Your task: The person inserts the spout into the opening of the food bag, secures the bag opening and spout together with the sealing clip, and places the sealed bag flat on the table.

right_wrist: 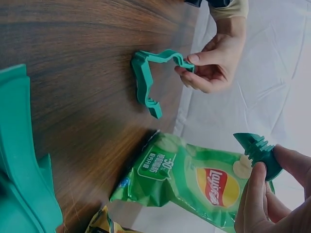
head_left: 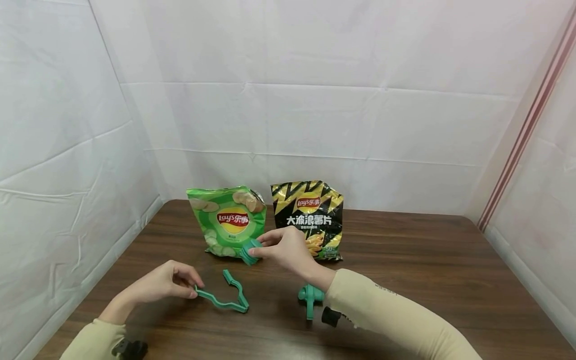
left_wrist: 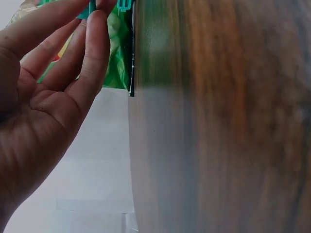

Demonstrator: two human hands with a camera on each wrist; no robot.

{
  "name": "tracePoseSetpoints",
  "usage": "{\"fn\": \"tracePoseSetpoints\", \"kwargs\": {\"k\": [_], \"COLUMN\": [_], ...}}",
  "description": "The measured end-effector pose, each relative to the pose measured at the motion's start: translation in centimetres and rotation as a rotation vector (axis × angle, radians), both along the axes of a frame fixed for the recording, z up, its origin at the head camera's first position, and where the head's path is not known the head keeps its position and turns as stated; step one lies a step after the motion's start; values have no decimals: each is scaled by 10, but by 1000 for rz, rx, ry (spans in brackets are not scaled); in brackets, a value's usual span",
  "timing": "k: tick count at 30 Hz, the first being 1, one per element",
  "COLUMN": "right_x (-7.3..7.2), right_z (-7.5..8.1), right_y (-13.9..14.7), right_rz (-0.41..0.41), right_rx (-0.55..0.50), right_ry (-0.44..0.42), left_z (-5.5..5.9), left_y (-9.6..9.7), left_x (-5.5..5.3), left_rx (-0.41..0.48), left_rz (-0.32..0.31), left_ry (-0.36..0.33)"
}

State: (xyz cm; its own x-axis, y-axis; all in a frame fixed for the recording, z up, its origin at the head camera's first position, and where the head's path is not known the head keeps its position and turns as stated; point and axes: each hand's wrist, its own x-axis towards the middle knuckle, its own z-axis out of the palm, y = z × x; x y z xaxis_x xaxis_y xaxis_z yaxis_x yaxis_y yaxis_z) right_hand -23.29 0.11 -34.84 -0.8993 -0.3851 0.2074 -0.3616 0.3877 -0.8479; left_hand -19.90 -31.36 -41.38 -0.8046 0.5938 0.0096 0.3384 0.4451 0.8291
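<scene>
My left hand [head_left: 157,286] pinches one end of a green hinged bag clip [head_left: 243,306], which stands open in a V shape over the table. In the right wrist view, the clip's bend [right_wrist: 139,59] lies away from the fingers. My right hand [head_left: 290,252] holds a small green threaded piece [right_wrist: 262,154] between thumb and fingers, in front of a green Lay's chip bag [head_left: 211,220]. In the left wrist view, the left hand [left_wrist: 53,92] fills the upper left, and only a bit of green plastic shows at its fingertips.
A black and yellow Lay's bag [head_left: 308,212] stands right of the green one, partly behind the right hand. Another green plastic clip piece [head_left: 310,296] lies on the brown wooden table [head_left: 405,260] beside the right forearm. White cloth [head_left: 315,120] hangs behind and at both sides.
</scene>
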Motion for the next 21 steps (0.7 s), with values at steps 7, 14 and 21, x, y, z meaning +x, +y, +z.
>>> {"fn": "tracePoseSetpoints", "kwargs": {"k": [7,14,21], "right_x": [-3,-5,-7], "right_z": [0,-2,-1], "right_y": [3,7,9], "right_rz": [-16,-15,-24], "right_rx": [0,-31,-42], "right_ry": [-28,-46,-45], "left_z": [1,2,1], "left_y": [2,4,5], "left_x": [0,-1,-2], "left_rx": [6,12,49], "left_rz": [-39,-76,-101], "left_ry": [-38,-114,-185]}}
